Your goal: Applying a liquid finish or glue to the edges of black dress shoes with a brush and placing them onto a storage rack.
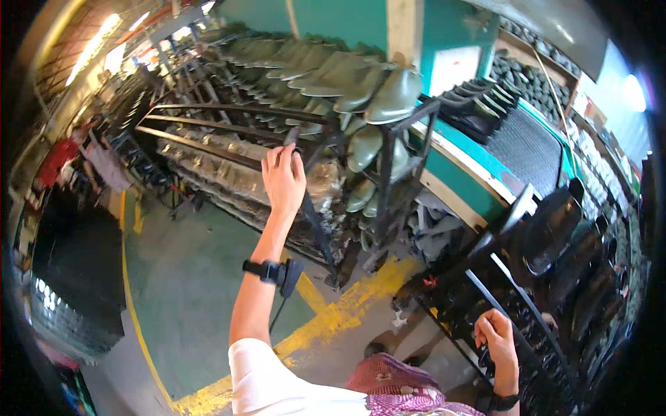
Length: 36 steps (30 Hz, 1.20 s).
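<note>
My left hand point(283, 175) reaches forward, its fingers closed over the near top corner of a dark metal rack point(208, 147). On the rack's shelves lie things wrapped in clear plastic point(320, 186). Just beyond, olive-green shoe lasts point(394, 97) stand in rows on another rack. My right hand point(497, 334) hangs low at the right with its fingers loosely curled, and I see nothing in them. Beside it are the pale metal bars point(496, 295) of a rack carrying dark, shiny shoe-shaped pieces point(551, 232). Whether the right hand touches those bars I cannot tell.
Yellow lines point(333, 315) mark the green and grey floor point(187, 277). Black shoe-shaped pieces point(475, 104) sit by a grey mesh surface point(531, 149) on a teal bench. Shelves point(527, 73) hold many more pieces. A person in red point(59, 158) is at the far left.
</note>
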### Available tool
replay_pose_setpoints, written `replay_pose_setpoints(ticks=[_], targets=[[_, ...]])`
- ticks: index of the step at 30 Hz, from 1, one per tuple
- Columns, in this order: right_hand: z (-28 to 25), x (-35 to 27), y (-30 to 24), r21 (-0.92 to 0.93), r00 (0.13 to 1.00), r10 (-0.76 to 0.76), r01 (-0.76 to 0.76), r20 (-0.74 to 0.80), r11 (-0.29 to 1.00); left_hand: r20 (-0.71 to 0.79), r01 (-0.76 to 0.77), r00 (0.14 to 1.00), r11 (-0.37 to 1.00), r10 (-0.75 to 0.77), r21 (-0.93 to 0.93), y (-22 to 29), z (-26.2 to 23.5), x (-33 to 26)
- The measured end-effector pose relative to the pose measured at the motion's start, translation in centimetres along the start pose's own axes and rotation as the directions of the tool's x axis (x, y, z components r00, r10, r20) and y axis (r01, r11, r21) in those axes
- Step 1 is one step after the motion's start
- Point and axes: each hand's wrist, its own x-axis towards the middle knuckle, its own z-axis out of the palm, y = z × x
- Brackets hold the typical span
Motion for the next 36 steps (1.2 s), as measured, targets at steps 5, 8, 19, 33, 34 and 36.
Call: replay_pose_setpoints(ticks=[5,8,19,33,34,36], targets=[[-1.0,0.0,-1.0,-0.029,0.992,-0.100,0.103,0.070,0.994,0.225,0.012,0.972,0.938,0.071,-0.347,6.5,-1.5,-4.8],[-2.1,-0.1,-1.3,-0.017,0.993,-0.100,0.101,0.057,0.995,0.502,0.260,0.865,0.833,0.025,-0.489,9.4,-0.8,-8.4],[-8.4,-4.8,-0.4,0.101,0.971,-0.188,0.203,-0.146,0.974,0.683,0.382,0.644,0.629,0.345,-0.677,21.0,-1.6,-17.4],[-11.3,-6.3,4.3,0.158,0.987,-0.108,0.126,-0.118,0.979,0.870,0.647,0.305,0.586,0.388,-0.488,28.2,-7.5,-30.5],[-11.1,-6.3,4.6,0.172,0.988,-0.109,0.126,-0.106,0.977,0.857,0.606,0.350,0.606,0.379,-0.515,27.9,-7.8,-32.1],[-11.3,-6.4,6.0,0.094,0.984,-0.129,0.141,-0.125,0.986,0.918,0.585,0.242,0.708,0.313,-0.395,28.7,-9.8,-32.2]])
